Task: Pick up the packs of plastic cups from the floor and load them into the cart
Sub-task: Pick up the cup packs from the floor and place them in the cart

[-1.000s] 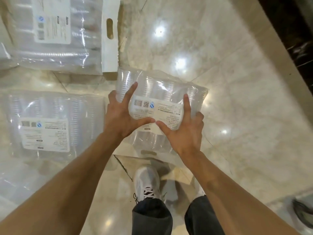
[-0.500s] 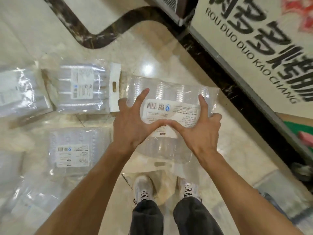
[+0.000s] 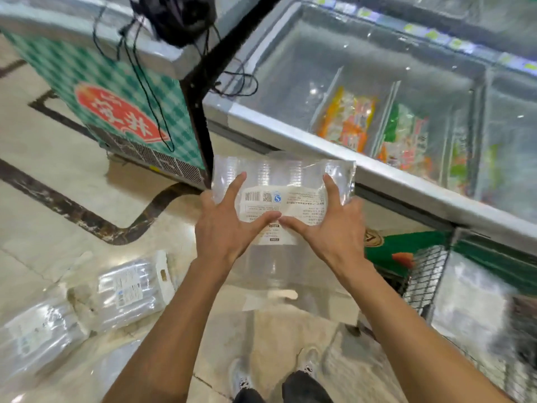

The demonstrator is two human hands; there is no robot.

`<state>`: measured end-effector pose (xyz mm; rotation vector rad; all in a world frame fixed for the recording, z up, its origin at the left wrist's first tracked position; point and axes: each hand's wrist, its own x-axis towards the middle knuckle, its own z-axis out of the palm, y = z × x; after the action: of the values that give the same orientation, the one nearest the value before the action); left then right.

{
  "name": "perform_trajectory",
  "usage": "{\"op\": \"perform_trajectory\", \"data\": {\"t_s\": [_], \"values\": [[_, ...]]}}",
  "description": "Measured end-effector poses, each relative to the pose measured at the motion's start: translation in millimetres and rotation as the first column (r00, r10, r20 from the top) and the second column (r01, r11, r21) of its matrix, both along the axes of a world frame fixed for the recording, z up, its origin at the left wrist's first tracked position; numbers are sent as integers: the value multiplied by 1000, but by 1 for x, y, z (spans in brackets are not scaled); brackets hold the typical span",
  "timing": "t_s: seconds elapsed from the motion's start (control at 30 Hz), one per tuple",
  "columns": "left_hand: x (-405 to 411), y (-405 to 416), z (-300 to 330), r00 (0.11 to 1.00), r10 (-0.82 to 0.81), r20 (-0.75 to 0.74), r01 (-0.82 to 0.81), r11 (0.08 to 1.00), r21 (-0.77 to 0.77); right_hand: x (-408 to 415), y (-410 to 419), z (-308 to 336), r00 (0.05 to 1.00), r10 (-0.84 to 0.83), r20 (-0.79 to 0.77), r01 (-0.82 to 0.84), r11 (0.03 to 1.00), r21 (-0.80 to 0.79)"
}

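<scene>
I hold a clear pack of plastic cups (image 3: 286, 181) with a white label up in front of me. My left hand (image 3: 223, 225) grips its left side and my right hand (image 3: 337, 228) grips its right side, thumbs nearly meeting on the label. The wire cart (image 3: 424, 280) stands at the lower right, and a clear pack (image 3: 470, 303) lies inside it. Two more packs of cups lie on the floor at the lower left, one (image 3: 130, 289) with a white handle strip and another (image 3: 35, 341) nearer the frame edge.
A glass-topped chest freezer (image 3: 290, 135) with frozen food packets runs across the right. A green checkered freezer (image 3: 122, 91) stands at the upper left with a black bag and cords on top. My shoes (image 3: 241, 376) show on the marble floor below.
I have lifted the pack higher and my view has turned up and right. The freezers and the cart have come into view, and the floor packs have slid to the lower left.
</scene>
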<state>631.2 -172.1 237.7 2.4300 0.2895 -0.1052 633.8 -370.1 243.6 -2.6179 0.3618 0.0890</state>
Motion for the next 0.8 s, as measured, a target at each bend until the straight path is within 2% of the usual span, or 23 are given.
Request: {"op": "perform_trajectory", "data": {"t_s": [0.2, 0.4, 0.6, 0.8], "values": [[-9, -107, 136, 981, -170, 95, 172, 985, -6, -46, -104, 140, 973, -196, 122, 197, 980, 3], [-37, -237, 208, 934, -299, 197, 304, 953, 1, -98, -232, 216, 932, -305, 197, 311, 950, -2], [-87, -372, 236, 877, -423, 226, 421, 905, 61, -171, -358, 234, 880, -419, 225, 426, 905, 20], [-122, -467, 209, 846, -513, 141, 506, 858, 84, -222, -444, 213, 863, -487, 139, 491, 871, 2]]}}
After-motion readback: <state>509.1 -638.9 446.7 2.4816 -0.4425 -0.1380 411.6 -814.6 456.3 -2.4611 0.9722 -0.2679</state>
